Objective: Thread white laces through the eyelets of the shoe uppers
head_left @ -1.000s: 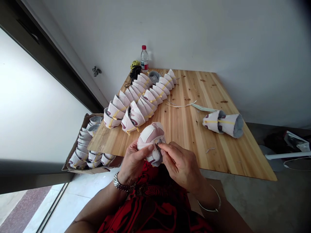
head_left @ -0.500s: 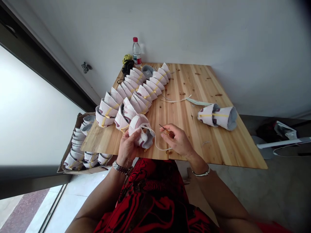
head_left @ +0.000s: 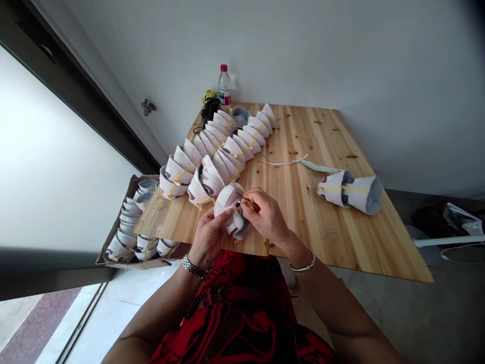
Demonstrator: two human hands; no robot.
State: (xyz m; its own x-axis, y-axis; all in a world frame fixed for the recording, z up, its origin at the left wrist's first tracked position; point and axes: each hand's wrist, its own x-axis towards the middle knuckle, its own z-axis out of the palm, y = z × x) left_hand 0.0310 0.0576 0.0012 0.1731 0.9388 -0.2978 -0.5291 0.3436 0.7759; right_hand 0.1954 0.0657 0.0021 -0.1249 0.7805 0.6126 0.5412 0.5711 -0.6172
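In the head view my left hand [head_left: 208, 232] grips a white and pale pink shoe upper [head_left: 228, 196] near the table's front edge, thumb on its outside. My right hand [head_left: 269, 216] is closed around an awl [head_left: 251, 204] with an orange-brown handle. Its thin dark tip lies at the upper's lacing opening; whether it goes through a hole I cannot tell. The white lace is mostly hidden behind my right hand. Just behind, two rows of nested shoe uppers [head_left: 206, 177] with yellow strips run toward the back of the table.
Two more uppers [head_left: 350, 191] lie on the wooden table [head_left: 303, 227] at right, beside loose pale laces [head_left: 320, 167]. A red-capped bottle [head_left: 225, 88] and a black bundle [head_left: 210, 108] stand at the back left. Below the left edge, a cardboard box [head_left: 132, 183] holds stacked uppers.
My right hand has moved left with the awl, from beside the shoe upper to its lacing opening. The view has shifted a little, so the table appears further right.
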